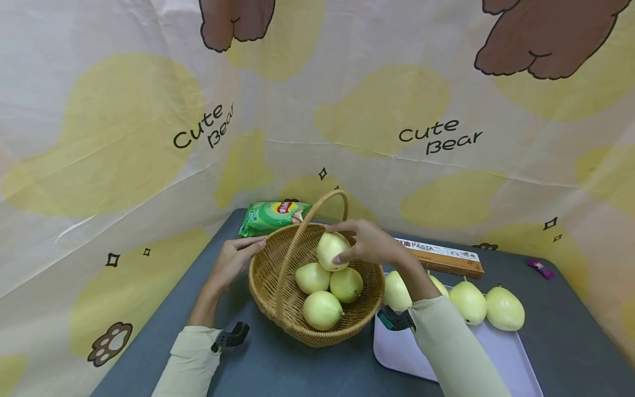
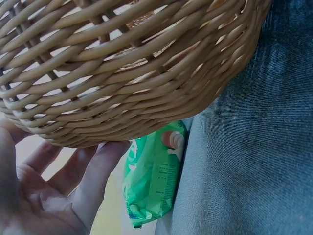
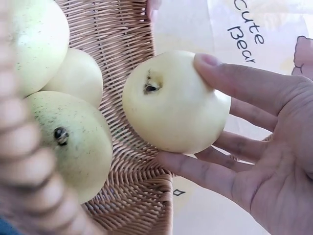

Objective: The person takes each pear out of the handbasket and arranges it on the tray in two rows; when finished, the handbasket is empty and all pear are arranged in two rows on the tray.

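Observation:
A wicker basket [image 1: 268, 275] with a tall handle stands on the table, tilted so its inside faces me. My left hand [image 1: 232, 263] holds its rim on the left side; in the left wrist view the fingers [image 2: 100, 171] meet the weave's edge. With thumb and fingers, my right hand [image 1: 371, 242] grips a pale green-yellow pear [image 1: 329, 251] over the basket's inside. Below that pear lie three others: one pear at left [image 1: 312, 278], one at right [image 1: 346, 285], one in front [image 1: 322, 311]. The right wrist view shows the held pear [image 3: 171, 105] beside them.
Right of the basket lies a pale purple tray [image 1: 404, 353] bearing several pears [image 1: 467, 302], partly behind my right forearm. A pasta box [image 1: 446, 259] sits behind it. A green snack bag [image 1: 270, 218] lies behind the basket, and a small purple packet [image 1: 541, 269] at far right.

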The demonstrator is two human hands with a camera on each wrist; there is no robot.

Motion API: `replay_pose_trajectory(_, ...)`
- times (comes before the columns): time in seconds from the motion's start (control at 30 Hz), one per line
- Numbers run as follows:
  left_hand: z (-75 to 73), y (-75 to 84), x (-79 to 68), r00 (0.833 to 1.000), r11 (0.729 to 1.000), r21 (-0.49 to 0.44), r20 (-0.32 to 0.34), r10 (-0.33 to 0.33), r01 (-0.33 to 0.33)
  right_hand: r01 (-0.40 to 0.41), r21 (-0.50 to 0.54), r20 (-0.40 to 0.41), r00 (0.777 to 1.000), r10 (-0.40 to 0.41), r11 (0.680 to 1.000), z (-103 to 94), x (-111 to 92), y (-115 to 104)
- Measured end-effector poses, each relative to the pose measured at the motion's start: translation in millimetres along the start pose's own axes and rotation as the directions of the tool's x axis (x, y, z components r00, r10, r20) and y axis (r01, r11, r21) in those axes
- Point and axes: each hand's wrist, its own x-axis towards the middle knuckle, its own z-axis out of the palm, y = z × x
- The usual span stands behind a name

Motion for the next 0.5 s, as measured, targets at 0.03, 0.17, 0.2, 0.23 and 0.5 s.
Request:
replay_pose_trajectory(0.03,0.0,0.0,-0.1,1.0,1.0,-0.001,0.001,0.0,0.0,-0.001,0.008,-0.01,1.0,0.002,1.0,0.0,-2.9,0.3)
replay_pose_trajectory(0.17,0.1,0.0,0.0,1.0,1.0,-0.006,0.003,0.002,-0.002,-0.005,0.047,-0.05,0.999,0.008,0.999,0.5,-15.2,2.0)
replay_pose_trajectory(0.2,0.1,0.0,0.0,1.0,1.0,-0.006,0.003,0.002,-0.002,-0.002,0.056,-0.059,0.998,0.006,0.998,0.7,-18.5,2.8)
replay_pose_trajectory(0.23,0.1,0.0,0.0,1.0,1.0,-0.006,0.003,0.003,-0.003,-0.007,0.068,-0.068,0.998,0.011,0.998,0.9,-21.8,3.7)
replay_pose_trajectory(0.5,-0.4,-0.2,0.3,1.0,1.0,-0.003,0.003,0.003,-0.003,-0.032,0.121,-0.148,0.988,0.049,0.992,0.4,-48.8,13.1)
